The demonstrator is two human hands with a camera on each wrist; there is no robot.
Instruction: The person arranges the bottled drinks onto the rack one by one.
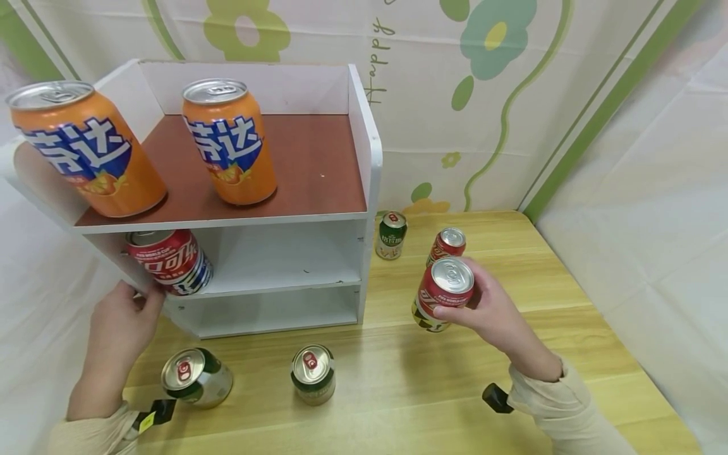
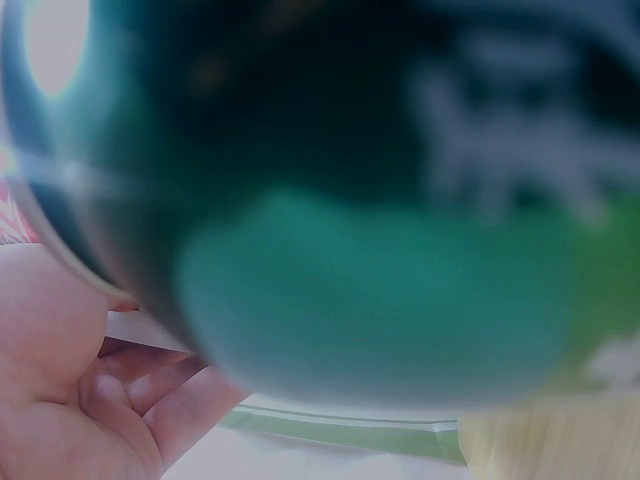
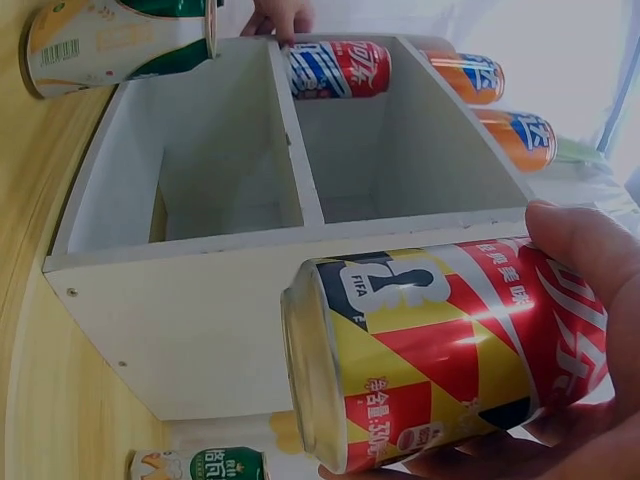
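Note:
My right hand [image 1: 483, 309] holds a red and yellow Coca-Cola can [image 1: 438, 297] upright beside the shelf's right end, thumb across its front. At the shelf's left end, my left hand [image 1: 127, 316] grips the edge of the side panel, thumb close under a red Coca-Cola can [image 1: 173, 262] on the middle level. In the right wrist view, the fingers of that hand [image 3: 280, 15] show right beside this can [image 3: 340, 70]. A green can [image 2: 380, 300] fills most of the left wrist view, blurred, partly hiding the hand.
Two orange Fanta cans [image 1: 97, 158] stand on the brown top of the white shelf [image 1: 284, 253]. Two green and white cans [image 1: 199, 379] stand in front of it on the wooden table [image 1: 398, 392]. Right of it stand a green can [image 1: 391, 237] and another red can [image 1: 445, 245].

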